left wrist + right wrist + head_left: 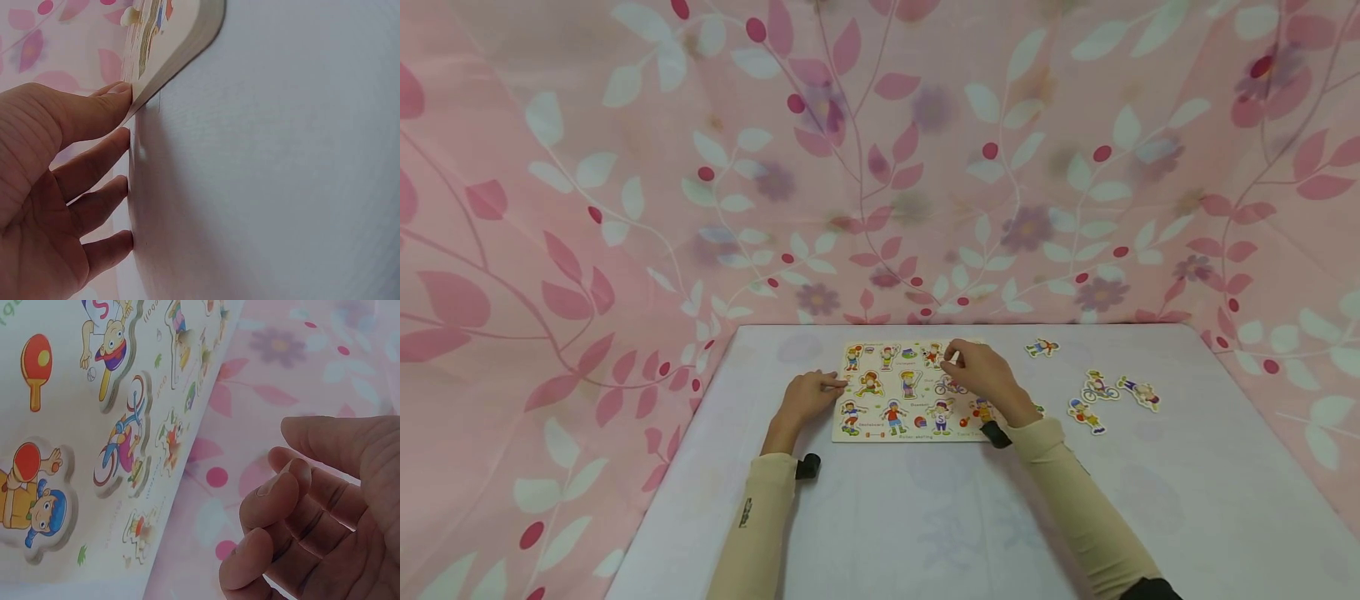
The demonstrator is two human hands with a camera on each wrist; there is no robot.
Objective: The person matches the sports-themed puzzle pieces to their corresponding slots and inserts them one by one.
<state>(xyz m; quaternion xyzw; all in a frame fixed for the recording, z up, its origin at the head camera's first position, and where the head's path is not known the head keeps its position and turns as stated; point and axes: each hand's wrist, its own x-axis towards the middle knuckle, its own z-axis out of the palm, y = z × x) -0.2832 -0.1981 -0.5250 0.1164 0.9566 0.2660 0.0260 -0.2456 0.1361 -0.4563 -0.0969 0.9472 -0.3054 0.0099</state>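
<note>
3 views. Head: widest and farthest, from above the near side, facing forward and down over table (910, 517), puzzle board (842, 435), left hand (811, 395), right hand (985, 372), floral cloth (880, 167) behind. Left wrist: close-up, low by the tabletop, rolled sideways so table fills the right side; faces the left hand's fingers and 1 board edge. Right wrist: close too, also rolled; looks across the board's printed face, right hand at frame right. Overlap: head + left wrist share left hand, board edge; head + right wrist share right hand, bicycle figure (122, 440). All 3 catch board, cloth.
</note>
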